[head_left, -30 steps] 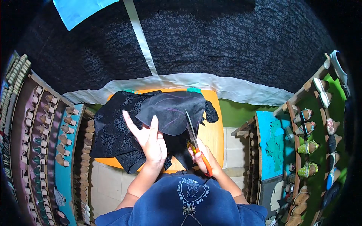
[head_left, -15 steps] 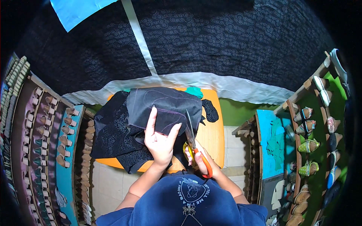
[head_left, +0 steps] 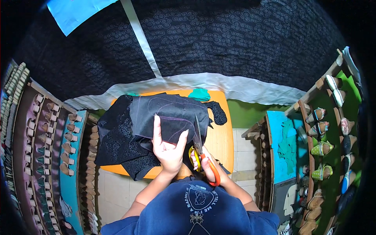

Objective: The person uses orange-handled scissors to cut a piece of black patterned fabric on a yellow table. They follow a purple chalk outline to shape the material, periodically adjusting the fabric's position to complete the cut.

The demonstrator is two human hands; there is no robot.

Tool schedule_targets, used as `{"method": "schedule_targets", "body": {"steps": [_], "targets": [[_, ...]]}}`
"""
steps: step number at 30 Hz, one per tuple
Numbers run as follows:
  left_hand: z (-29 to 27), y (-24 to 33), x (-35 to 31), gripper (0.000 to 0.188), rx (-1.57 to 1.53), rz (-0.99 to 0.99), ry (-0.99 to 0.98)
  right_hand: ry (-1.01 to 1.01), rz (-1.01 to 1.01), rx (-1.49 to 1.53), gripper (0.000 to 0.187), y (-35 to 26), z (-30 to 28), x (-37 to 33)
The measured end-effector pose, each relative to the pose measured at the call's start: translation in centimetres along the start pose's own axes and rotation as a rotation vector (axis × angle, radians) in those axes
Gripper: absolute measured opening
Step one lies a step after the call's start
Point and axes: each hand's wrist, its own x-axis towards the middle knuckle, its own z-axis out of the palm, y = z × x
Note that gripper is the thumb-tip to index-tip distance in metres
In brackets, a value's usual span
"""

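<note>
My left hand [head_left: 169, 152] grips the near edge of a dark grey fabric piece [head_left: 145, 107], thumb and forefinger stretched over its top, other fingers partly hidden beneath. Curved purple outlines are drawn on that piece. In my right hand [head_left: 206, 162] is a pair of scissors [head_left: 198, 133] with one orange and one yellow handle. Their blades point away from me at the fabric, beside a drawn curve near its right part; the lower blade is hard to make out. Black lace-patterned cloth [head_left: 115, 145] lies beneath and to the left, hanging over the table's near edge.
The orange-yellow table [head_left: 221, 145] carries green scraps [head_left: 199, 94] and a patterned black cutout [head_left: 217, 112] at the back. Wooden racks of shoe lasts [head_left: 68, 137] stand on the left. Shoes [head_left: 322, 149] fill a right-hand rack, near a blue panel [head_left: 279, 156]. Black patterned cloth [head_left: 235, 47] hangs behind.
The fabric and both hands have shifted slightly, with the left hand a little further right and nearer to me. The scissors stay at the fabric's right part. The view has tilted slightly.
</note>
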Motion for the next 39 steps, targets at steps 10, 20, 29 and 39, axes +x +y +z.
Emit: {"method": "schedule_targets", "body": {"steps": [10,20,29,39], "targets": [[-0.6,-0.5,-0.1,0.078,-0.032,-0.033,-0.050,0.027,-0.013,-0.079,0.065,0.1,-0.2,0.0],[-1.1,-0.2,0.0,0.080,-0.052,-0.016,-0.081,0.022,-0.018,-0.128,0.070,0.1,-0.2,-0.1],[-0.8,0.0,-0.1,0.081,-0.157,-0.075,-0.057,0.027,0.047,-0.127,0.072,-0.2,-0.3,0.0],[-1.6,-0.1,0.8,0.080,-0.099,-0.042,-0.158,-0.014,0.045,-0.223,0.069,-1.1,-0.9,-0.1]]}}
